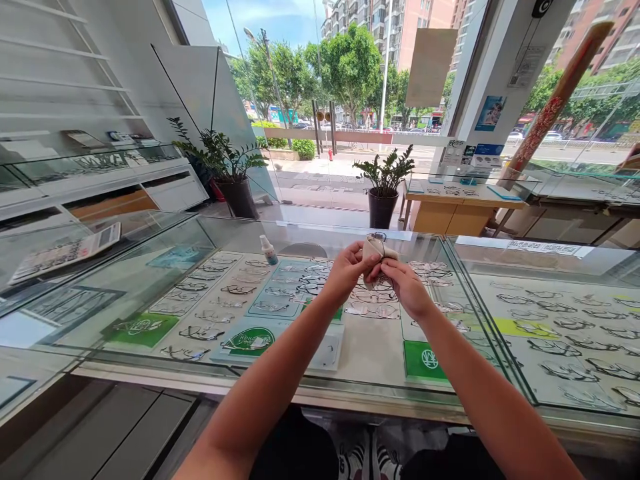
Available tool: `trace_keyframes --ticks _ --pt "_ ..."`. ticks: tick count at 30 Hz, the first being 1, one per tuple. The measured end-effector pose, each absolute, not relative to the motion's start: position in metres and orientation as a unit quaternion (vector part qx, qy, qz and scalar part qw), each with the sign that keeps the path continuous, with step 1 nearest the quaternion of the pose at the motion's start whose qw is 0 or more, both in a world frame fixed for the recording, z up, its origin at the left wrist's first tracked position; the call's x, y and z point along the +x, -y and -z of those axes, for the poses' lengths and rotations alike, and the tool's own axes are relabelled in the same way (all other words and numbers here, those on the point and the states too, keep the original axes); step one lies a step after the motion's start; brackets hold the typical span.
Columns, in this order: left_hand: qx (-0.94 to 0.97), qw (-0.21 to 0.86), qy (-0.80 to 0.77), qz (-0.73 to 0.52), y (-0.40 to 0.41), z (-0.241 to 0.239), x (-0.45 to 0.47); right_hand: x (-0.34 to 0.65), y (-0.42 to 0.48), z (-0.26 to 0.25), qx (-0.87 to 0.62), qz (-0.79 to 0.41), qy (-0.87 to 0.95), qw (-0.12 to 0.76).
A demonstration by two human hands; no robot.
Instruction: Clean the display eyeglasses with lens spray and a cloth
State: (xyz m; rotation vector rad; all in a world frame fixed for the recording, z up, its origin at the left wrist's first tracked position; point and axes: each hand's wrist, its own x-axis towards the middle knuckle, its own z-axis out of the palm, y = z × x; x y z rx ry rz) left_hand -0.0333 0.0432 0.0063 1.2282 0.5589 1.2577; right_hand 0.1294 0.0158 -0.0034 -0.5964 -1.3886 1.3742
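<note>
Above the glass counter, my left hand (349, 270) is closed on a light beige cloth (387, 250), thumb pressed against it. My right hand (406, 287) has its fingers bent against the lower right side of the same cloth. A thin dark rim of a pair of eyeglasses (379, 236) pokes out at the cloth's top; the rest is wrapped or hidden by the fingers. Below the hands, rows of eyeglasses (373, 311) lie inside the glass display case (370, 353). To the left of my hands, a small white spray bottle (269, 251) stands upright on the glass.
A calculator (103, 238) lies on the counter at the left. Another glass case with eyeglasses (565, 307) adjoins on the right. Potted plants (384, 187) (235, 173) stand beyond the counter before a glass front. A wooden table (455, 207) is at the back right.
</note>
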Motion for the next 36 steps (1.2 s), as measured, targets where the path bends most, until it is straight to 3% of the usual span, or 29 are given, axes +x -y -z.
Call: trace_keyframes --ticks 6,23,32,36 --pt "0.570 0.619 -0.221 -0.493 -0.038 -0.015 -0.038 0.131 -0.016 0.003 -0.255 -0.582 0.586 0.503" --pt "0.577 0.551 -0.240 -0.553 -0.039 -0.014 -0.037 0.134 -0.014 -0.006 -0.258 -0.564 0.628 0.470" --pt "0.616 0.588 -0.201 -0.484 -0.043 -0.022 -0.056 0.144 -0.014 -0.011 -0.322 -0.530 0.604 0.500" --pt "0.597 0.582 -0.214 -0.509 -0.036 -0.022 -0.047 0.140 -0.012 -0.010 -0.312 -0.551 0.581 0.511"
